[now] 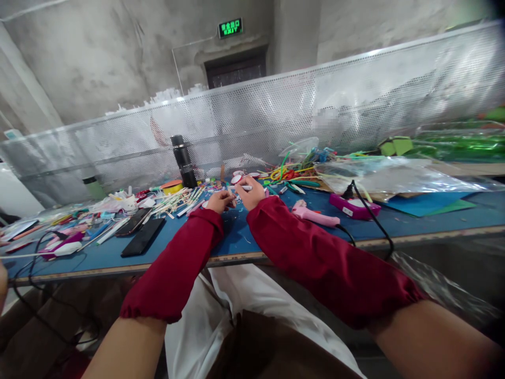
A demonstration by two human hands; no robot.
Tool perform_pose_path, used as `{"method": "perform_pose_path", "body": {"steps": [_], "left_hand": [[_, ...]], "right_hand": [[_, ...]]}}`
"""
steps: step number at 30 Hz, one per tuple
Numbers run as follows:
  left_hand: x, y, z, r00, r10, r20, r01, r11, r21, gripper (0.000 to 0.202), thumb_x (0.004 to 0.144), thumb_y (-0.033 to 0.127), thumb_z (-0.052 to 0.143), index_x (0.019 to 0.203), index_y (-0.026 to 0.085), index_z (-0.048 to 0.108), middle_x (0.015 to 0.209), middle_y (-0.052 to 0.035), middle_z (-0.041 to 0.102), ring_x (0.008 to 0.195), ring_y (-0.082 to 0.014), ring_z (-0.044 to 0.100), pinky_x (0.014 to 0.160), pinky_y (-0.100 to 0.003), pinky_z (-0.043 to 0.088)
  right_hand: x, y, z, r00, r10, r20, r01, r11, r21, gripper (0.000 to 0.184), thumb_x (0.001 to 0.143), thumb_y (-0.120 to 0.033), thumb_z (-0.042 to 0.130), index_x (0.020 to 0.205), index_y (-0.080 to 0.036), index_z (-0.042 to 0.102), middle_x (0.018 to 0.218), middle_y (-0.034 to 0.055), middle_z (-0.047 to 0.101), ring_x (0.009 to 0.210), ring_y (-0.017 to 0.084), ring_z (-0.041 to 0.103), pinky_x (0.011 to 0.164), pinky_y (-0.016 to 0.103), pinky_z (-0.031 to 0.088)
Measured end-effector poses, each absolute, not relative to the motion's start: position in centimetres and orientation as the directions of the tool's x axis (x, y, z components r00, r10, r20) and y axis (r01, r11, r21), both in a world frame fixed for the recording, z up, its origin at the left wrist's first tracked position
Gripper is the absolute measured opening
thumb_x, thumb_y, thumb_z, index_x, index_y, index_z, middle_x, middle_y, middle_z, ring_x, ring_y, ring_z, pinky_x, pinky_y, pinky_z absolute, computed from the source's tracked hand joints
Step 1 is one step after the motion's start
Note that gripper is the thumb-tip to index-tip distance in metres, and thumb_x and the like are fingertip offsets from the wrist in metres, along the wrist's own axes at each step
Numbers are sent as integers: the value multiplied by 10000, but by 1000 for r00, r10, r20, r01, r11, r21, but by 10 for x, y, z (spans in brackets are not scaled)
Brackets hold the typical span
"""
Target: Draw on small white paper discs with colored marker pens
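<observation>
The right hand, at mid-frame, has its fingers closed around a white pen. Just beside it, the left hand has thumb and forefinger pinched together, apparently on a pale piece too small to make out. With the hands so close, a slip of the pen could mark a fingertip or knock the piece loose, and it could get lost among the clutter behind. Right of centre lies a pink glue gun; if hot, it could burn the right forearm. Farther right, the cord hanging over the table edge could snag a sleeve.
</observation>
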State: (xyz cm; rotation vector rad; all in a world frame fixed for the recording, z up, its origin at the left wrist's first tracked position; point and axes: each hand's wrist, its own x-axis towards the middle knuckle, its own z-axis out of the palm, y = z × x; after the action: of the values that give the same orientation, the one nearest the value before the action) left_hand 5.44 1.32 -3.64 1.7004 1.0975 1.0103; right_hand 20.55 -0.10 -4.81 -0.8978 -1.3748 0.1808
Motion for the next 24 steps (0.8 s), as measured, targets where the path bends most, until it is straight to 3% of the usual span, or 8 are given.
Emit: {"method": "perform_pose_path", "body": {"steps": [24], "left_hand": [[55, 11, -36, 275, 946, 172, 256, -245, 935, 147, 864, 257, 730, 813, 144, 651, 700, -19, 701, 634, -133, 673, 535, -200, 401]], "right_hand": [[206, -7, -44, 257, 599, 758, 384, 657, -649, 157, 818, -382, 592, 724, -261, 559, 709, -7, 651, 694, 187, 611, 674, 316, 481]]}}
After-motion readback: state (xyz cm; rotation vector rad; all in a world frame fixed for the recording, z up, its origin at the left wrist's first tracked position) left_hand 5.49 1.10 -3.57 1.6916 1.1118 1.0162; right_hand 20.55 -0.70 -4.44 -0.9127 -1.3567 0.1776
